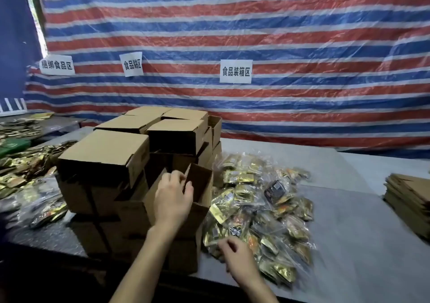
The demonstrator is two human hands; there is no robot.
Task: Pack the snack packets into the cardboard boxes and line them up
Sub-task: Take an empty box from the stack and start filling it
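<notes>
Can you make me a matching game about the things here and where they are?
Things: 1 open box; 2 snack packets; 3 flat cardboard stack; 4 paper signs.
Places: A far right of the table; B on the striped tarp; C held by the left hand; D heaped right of the boxes, at the right hand.
Pairs: 1-C; 2-D; 3-A; 4-B.

This is a packing place. A big striped plastic sheet (256, 23) hangs as a wall far behind the fingers (183, 182), with paper signs (236, 71) stuck on it. Brown cardboard boxes (104, 153) are piled beside the fingers, shiny snack packets (244, 193) lie heaped to their right, and flat boxes (407, 198) sit farther right on the table (349, 233).
</notes>
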